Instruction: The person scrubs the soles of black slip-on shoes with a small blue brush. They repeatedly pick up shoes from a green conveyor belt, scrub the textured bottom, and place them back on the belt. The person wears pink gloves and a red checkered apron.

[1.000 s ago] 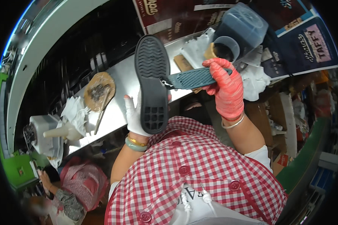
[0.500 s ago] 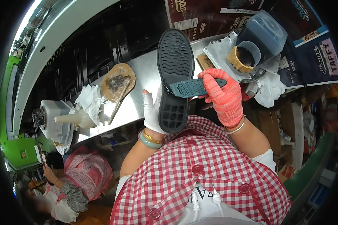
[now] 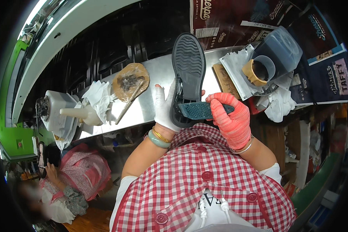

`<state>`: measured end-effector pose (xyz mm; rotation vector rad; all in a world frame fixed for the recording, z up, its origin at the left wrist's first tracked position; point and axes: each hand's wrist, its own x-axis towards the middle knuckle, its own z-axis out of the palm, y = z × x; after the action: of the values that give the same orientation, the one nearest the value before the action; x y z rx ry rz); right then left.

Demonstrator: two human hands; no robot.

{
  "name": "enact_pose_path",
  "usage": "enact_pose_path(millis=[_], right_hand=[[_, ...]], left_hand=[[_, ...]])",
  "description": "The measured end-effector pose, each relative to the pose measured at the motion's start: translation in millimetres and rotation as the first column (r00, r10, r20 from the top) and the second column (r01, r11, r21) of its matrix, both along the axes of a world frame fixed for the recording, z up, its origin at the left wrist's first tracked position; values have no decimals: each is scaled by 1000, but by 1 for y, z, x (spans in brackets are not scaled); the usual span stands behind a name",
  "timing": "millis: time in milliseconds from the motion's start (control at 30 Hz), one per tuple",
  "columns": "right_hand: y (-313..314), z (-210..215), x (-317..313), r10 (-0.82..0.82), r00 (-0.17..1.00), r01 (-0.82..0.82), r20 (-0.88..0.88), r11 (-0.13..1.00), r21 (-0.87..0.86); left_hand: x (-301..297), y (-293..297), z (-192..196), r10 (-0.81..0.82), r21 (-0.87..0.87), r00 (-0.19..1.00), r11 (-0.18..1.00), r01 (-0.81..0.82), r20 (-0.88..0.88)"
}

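My left hand point(image 3: 165, 107), in a white glove, grips a dark grey shoe sole point(image 3: 188, 71) by its heel end, tread facing up and toe pointing away from me. My right hand point(image 3: 230, 118), in a red glove, holds a flat teal brush-like tool point(image 3: 199, 110) laid across the heel end of the sole. Both hands are close to my chest, above the edge of a metal bench point(image 3: 150, 96).
On the bench lie a brown pad with a stick point(image 3: 129, 82), crumpled white tissue point(image 3: 98, 96), a white squeeze bottle point(image 3: 79, 113), a clear plastic container with a cup point(image 3: 270, 65) and a plastic sheet. Another person in pink sits at the lower left point(image 3: 71, 178).
The sole and both hands have shifted right and slightly down in the picture as the view moved. The tool sits lower on the sole, nearer its heel end.
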<state>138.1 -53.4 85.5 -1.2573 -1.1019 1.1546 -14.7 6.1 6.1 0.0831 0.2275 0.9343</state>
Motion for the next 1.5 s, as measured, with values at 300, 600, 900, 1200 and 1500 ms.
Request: enact_pose_path(millis=[300, 600, 900, 1200, 1500], right_hand=[[-1, 2, 1, 106, 969, -153, 223, 967, 204], [7, 23, 6, 308, 884, -371, 352, 920, 126], [22, 47, -1, 543, 807, -522, 230, 839, -153], [43, 66, -20, 723, 658, -640, 209, 684, -351], [44, 66, -34, 754, 625, -648, 204, 646, -404]], left_hand=[[-4, 1, 6, -25, 114, 999, 993, 21, 33], [-14, -3, 16, -119, 75, 993, 990, 116, 27], [-27, 1, 17, -322, 99, 936, 936, 337, -139], [-35, 3, 18, -422, 82, 815, 868, 490, -398], [-48, 17, -14, -585, 39, 707, 759, 650, -397]])
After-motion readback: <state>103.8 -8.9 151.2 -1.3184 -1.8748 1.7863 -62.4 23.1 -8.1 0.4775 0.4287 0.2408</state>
